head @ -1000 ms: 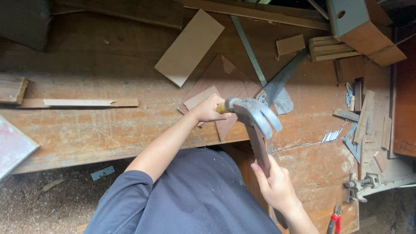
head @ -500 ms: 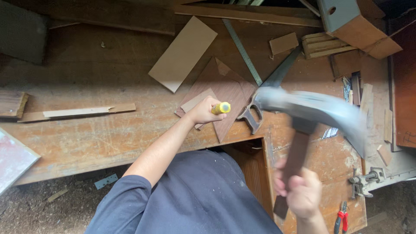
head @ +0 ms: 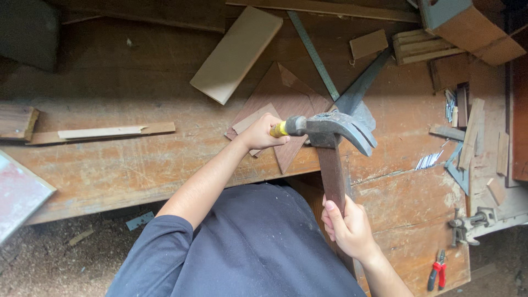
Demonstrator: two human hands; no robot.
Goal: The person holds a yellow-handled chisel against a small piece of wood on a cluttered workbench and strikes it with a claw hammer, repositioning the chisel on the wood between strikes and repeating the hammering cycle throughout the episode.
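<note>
The right hand (head: pixel 349 228) is wrapped around the wooden handle of the hammer (head: pixel 330 132). Its long axis runs up from the hand, and the head points left onto the yellow-handled tool (head: pixel 279 130). The left hand (head: pixel 261 133) grips that tool over the triangular wood piece (head: pixel 289 96) on the table (head: pixel 110 165).

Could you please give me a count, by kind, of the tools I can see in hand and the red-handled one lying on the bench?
Hammers: 1, the claw hammer gripped by the right hand
Yellow-handled tools: 1, the chisel-like tool held by the left hand
Pliers: 1, the red-handled pliers on the workbench
Total: 3
</note>
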